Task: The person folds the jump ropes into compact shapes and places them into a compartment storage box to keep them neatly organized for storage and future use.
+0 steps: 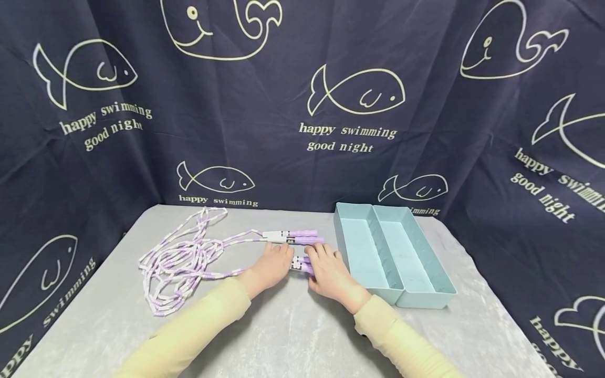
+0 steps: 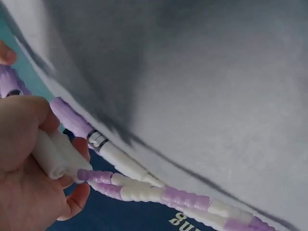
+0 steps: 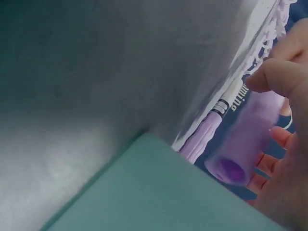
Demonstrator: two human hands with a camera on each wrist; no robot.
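Observation:
Beaded purple-and-white jump ropes [image 1: 165, 257] lie in a loose tangle at the left of the table. My left hand [image 1: 271, 266] grips the white ends of two jump rope handles [image 1: 299, 264], and beaded cord trails from them in the left wrist view. At their purple ends, my right hand [image 1: 329, 272] has its thumb and fingers around the grips; the hollow end of one purple handle [image 3: 238, 144] shows in the right wrist view. Just beyond my hands lies a second pair of jump rope handles [image 1: 302, 234], side by side, purple ends to the right.
Two long light-blue bins [image 1: 400, 257] stand side by side to the right of my right hand. Grey cloth covers the table [image 1: 302, 336]. A dark blue curtain [image 1: 279, 178] with white fish and whale drawings hangs behind and at both sides.

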